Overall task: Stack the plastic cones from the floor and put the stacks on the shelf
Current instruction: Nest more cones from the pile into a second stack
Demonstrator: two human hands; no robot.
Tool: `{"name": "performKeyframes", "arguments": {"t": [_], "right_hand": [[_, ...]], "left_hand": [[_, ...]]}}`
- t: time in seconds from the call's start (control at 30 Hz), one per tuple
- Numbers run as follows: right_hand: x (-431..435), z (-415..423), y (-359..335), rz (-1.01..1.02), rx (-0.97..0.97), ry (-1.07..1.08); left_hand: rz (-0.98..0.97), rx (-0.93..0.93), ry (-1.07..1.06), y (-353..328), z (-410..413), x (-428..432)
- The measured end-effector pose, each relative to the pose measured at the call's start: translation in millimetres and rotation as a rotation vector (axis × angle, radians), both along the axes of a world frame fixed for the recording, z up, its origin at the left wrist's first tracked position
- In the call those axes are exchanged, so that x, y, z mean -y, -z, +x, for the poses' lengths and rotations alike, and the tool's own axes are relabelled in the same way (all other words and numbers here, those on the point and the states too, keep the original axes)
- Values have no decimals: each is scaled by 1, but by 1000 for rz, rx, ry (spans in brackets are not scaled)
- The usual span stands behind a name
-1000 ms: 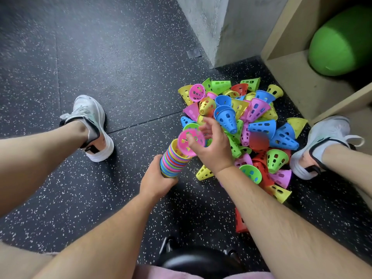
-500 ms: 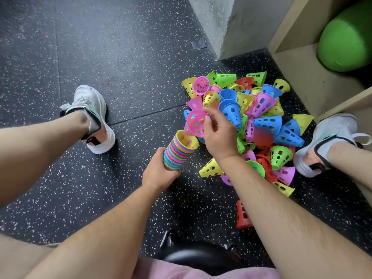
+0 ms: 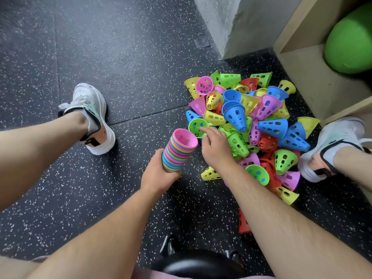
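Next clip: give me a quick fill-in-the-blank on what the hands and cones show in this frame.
1. The top cone of the stack gripped by the left hand is ____.
2. The right hand reaches to a loose cone coloured ____.
3. The pile of unstacked cones lies on the ____, beside the shelf.
Missing words: pink; green; floor.

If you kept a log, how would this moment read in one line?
left hand grips stack, pink cone on top | right hand reaches to green cone in pile
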State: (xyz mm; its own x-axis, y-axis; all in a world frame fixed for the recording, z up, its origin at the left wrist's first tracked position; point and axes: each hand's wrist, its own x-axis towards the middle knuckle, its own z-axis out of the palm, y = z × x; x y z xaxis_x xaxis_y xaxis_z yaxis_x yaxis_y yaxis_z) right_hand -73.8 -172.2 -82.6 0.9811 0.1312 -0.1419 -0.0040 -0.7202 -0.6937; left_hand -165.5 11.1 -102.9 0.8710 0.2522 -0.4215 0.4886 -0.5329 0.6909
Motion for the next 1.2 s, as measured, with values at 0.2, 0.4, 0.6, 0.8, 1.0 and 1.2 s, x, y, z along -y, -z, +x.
{"name": "performKeyframes", "arguments": {"t": [0.2, 0.4, 0.6, 0.8, 1.0, 1.2], "right_hand": [[-2, 9, 10, -442, 48, -142], [-9, 31, 22, -553, 69, -184], [-5, 33, 22, -354, 147, -94], [3, 26, 3, 56, 194, 38], [18, 5, -25, 217, 377, 68], [25, -26, -23, 171, 245, -103]], "left_hand": [[-24, 9, -22, 1, 2, -5], [-23, 10, 1, 4, 0, -7], [-27, 9, -10, 2, 0, -6], [-28, 16, -2, 1, -1, -4], [6, 18, 21, 4, 2, 0], [36, 35, 58, 6, 1, 3]]}}
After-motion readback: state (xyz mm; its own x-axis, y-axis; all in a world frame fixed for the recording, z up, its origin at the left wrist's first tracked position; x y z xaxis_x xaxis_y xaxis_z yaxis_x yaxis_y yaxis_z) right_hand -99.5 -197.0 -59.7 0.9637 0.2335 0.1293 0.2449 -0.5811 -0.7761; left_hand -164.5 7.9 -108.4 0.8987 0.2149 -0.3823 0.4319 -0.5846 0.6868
